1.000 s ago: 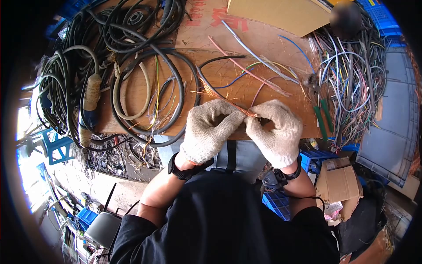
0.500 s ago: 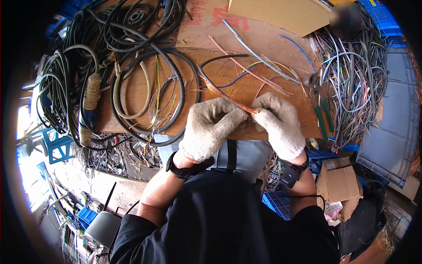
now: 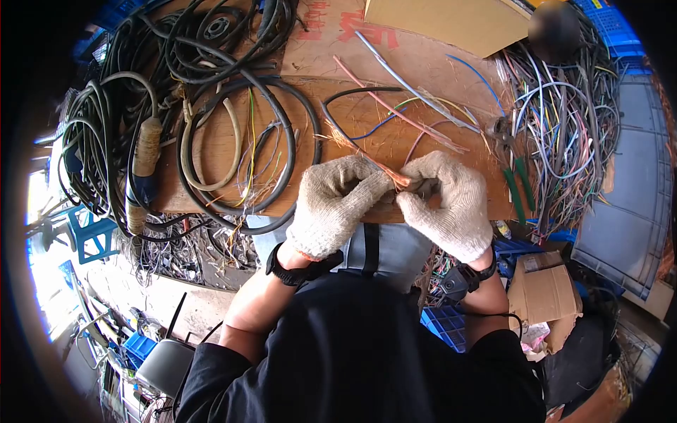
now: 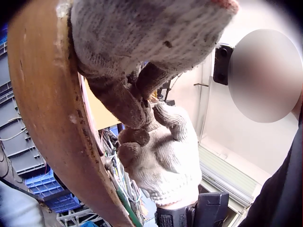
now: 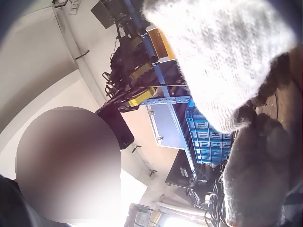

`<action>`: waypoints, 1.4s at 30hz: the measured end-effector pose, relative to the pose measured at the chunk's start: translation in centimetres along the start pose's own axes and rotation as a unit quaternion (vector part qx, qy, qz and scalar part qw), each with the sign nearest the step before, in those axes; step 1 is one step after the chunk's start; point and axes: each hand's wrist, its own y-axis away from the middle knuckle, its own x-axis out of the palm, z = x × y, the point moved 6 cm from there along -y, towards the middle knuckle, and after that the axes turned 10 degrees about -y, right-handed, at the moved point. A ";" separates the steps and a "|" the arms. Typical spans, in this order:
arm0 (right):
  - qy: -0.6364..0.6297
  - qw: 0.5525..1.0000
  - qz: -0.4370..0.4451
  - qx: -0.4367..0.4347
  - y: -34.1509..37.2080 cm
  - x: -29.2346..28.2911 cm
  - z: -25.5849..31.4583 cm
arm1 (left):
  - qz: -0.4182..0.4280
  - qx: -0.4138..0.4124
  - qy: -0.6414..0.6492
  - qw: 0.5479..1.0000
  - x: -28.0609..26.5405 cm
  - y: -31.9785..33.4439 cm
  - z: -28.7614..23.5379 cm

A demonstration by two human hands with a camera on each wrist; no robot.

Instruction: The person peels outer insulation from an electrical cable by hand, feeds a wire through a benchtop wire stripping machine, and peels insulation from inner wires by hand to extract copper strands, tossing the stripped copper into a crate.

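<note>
In the head view, the gloved left hand [image 3: 337,204] pinches a dark wire with bare copper strands [image 3: 395,176] between thumb and fingers. Its copper end points right, toward the right hand [image 3: 451,204], whose gloved thumb and fingertips are curled close around that end. The wire's dark part [image 3: 337,125] runs up and left past loose copper strands [image 3: 342,139]. In the left wrist view the fingertips of the left hand [image 4: 142,42] and right hand [image 4: 163,156] meet; the wire there is mostly hidden. The right wrist view shows the right glove [image 5: 227,52] large and bright.
Black cable coils [image 3: 282,113] lie on the left of the wooden table [image 3: 233,201]. Beyond the hands are a pink wire [image 3: 381,102] and a grey-blue wire [image 3: 395,76]. Green-handled pliers [image 3: 520,183] lie at the right, beside a wire heap [image 3: 564,141]. An open cardboard box [image 3: 543,296] stands below.
The right hand moved off the copper end a little and came back, its thumb now lower and apart from its fingers. The left hand has barely moved, still pinching the wire.
</note>
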 end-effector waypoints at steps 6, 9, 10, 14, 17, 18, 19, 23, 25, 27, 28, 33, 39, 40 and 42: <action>-0.114 0.993 0.037 0.012 -0.1 -0.1 -1.1 | -0.006 0.016 0.036 0.999 0.1 -0.1 -0.4; -0.025 0.999 0.023 -0.014 -0.2 -0.1 0.4 | -0.008 0.015 0.014 1.000 0.0 -0.2 -0.3; -0.025 0.999 0.022 -0.014 -0.1 0.1 0.5 | -0.011 0.020 -0.008 1.000 -0.1 -0.2 -0.3; 0.029 0.999 -0.034 -0.026 -0.1 0.1 0.4 | -0.024 0.026 -0.025 0.999 0.1 -0.1 -0.1; 0.045 0.995 -0.036 -0.082 -0.2 -0.1 0.6 | -0.036 0.030 -0.057 0.997 0.2 -0.1 0.4; 0.044 0.994 -0.028 -0.096 -0.1 -0.2 0.7 | -0.040 0.028 -0.053 0.997 0.3 0.0 0.3; 0.044 0.994 -0.029 -0.095 -0.1 -0.3 0.6 | -0.045 0.026 -0.050 0.997 0.3 0.1 0.2; 0.056 0.996 0.000 -0.068 -0.3 -0.7 0.6 | -0.046 0.041 -0.128 0.990 0.3 0.1 -0.4; 0.055 0.997 0.016 -0.055 -0.4 -0.6 0.7 | -0.053 0.076 -0.172 0.981 0.3 0.0 -0.6; 0.037 0.999 0.017 -0.015 -0.5 -0.7 0.4 | -0.043 0.062 -0.149 0.986 0.2 0.0 -0.1; 0.037 0.999 0.018 -0.015 -0.5 -0.7 0.5 | -0.033 0.048 -0.126 0.990 0.2 -0.1 0.2; -0.037 0.996 0.079 0.035 -0.7 -0.6 0.0 | 0.009 0.013 -0.067 0.998 0.0 -0.1 0.2; -0.124 0.987 0.069 0.080 -0.5 -0.8 -0.7 | 0.053 -0.030 0.024 0.998 0.1 0.0 0.5; -0.124 0.987 0.069 0.080 -0.4 -0.8 -0.8 | 0.061 -0.037 0.051 0.996 0.2 0.0 0.5; -0.168 0.980 0.062 0.086 -0.2 -0.8 -1.3 | 0.065 -0.032 0.056 0.996 0.0 -0.1 0.4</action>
